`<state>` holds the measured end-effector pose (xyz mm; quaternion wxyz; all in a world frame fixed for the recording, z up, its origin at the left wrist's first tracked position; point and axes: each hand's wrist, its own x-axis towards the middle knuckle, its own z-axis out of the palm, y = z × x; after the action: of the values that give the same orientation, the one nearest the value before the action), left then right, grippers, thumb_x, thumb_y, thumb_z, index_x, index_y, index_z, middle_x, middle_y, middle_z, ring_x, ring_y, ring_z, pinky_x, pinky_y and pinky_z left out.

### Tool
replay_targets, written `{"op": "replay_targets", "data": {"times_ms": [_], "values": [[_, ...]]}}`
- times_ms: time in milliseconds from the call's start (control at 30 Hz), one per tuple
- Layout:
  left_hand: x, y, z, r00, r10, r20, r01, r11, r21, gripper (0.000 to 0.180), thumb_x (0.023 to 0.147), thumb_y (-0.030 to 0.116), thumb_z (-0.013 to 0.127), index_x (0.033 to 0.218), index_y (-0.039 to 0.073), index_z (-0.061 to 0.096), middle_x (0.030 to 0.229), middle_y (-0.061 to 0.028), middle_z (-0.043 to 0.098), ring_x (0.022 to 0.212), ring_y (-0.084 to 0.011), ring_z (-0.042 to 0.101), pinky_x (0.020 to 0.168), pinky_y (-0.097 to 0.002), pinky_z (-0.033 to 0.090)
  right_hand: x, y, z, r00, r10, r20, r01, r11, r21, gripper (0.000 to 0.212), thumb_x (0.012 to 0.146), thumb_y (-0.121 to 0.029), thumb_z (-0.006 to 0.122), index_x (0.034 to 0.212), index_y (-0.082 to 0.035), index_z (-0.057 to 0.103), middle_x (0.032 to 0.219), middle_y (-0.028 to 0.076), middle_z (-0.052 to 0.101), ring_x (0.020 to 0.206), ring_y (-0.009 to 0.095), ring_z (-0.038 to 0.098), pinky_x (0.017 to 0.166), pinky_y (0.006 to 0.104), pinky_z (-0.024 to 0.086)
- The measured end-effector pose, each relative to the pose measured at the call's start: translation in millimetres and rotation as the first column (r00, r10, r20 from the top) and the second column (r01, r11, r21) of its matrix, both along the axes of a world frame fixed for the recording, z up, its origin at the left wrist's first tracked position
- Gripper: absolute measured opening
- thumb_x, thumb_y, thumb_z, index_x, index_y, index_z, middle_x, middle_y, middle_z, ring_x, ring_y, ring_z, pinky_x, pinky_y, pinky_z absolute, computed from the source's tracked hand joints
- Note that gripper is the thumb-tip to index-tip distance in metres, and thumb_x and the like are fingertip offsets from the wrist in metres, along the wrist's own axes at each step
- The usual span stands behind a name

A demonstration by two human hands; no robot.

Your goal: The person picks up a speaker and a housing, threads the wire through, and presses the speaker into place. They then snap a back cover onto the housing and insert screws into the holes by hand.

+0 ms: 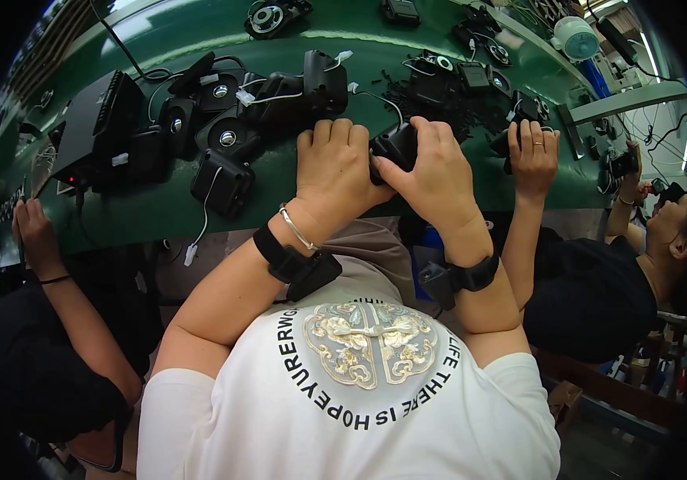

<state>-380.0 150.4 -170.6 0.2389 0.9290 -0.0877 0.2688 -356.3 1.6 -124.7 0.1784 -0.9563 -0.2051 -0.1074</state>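
Note:
Between my hands, at the near edge of the green bench, is a small black speaker box [396,147] with a white-plugged cable running from its far side. My right hand [442,172] wraps its right side, thumb across the near face and fingers over the top. Against its left side my left hand [334,164] is closed, knuckles up; its fingertips are partly hidden. Just beyond my left hand stands another black speaker box [325,82] with a white plug. A further one [222,184] lies left of that hand, its cable hanging over the bench edge.
Several black housings with round silver-centred speakers [228,138] crowd the green bench [199,48]. A black box with a red light [99,128] stands left. Small black pieces [471,118] are strewn right. A co-worker's hand [532,156] holds a black part; another's hand [37,232] is far left.

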Motion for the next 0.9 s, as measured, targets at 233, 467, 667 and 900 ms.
{"op": "replay_targets", "data": {"times_ms": [233,467,667,900], "values": [[-14.6,-6.5,3.8,0.998,-0.02,-0.052,0.021,1.0,0.016,0.051,0.058,0.042,0.081,0.086,0.006,0.059,0.095,-0.0103,0.057,0.095,-0.0284,0.051,0.082,-0.0399,0.039,-7.5,-2.4,-14.0,0.999,-0.031,-0.005,0.032,0.997,0.067,0.068,0.073,-0.031,0.079,0.124,0.003,0.051,0.116,0.019,0.054,0.105,0.036,0.057,0.087,0.0406,0.05],[-31.8,19.4,1.5,0.957,-0.263,-0.126,0.256,0.964,-0.066,0.054,0.062,0.03,0.084,0.101,0.001,0.06,0.106,-0.0127,0.058,0.105,-0.03,0.052,0.093,-0.0416,0.038,2.1,-21.0,-6.5,0.983,0.169,-0.067,-0.157,0.976,0.15,0.068,0.071,-0.021,0.082,0.128,0.0,0.051,0.118,0.017,0.054,0.104,0.034,0.058,0.088,0.0381,0.05],[-23.5,25.1,-2.0,0.934,-0.307,-0.185,0.28,0.947,-0.157,0.074,0.063,0.022,0.084,0.126,-0.001,0.051,0.116,-0.0122,0.059,0.115,-0.0302,0.051,0.096,-0.0431,0.038,26.5,-30.8,9.8,0.876,0.428,-0.222,-0.384,0.898,0.218,0.071,0.063,-0.01,0.083,0.128,-0.004,0.054,0.121,0.014,0.053,0.106,0.032,0.059,0.091,0.0359,0.049],[-6.6,11.9,2.7,0.931,-0.302,-0.207,0.261,0.944,-0.203,0.101,0.063,0.021,0.084,0.145,-0.002,0.03,0.118,-0.012,0.058,0.119,-0.0305,0.05,0.097,-0.0448,0.037,32.7,-33.0,14.0,0.806,0.499,-0.319,-0.443,0.866,0.233,0.073,0.058,-0.002,0.082,0.126,-0.003,0.055,0.124,0.012,0.052,0.109,0.031,0.058,0.092,0.0353,0.049]]}}
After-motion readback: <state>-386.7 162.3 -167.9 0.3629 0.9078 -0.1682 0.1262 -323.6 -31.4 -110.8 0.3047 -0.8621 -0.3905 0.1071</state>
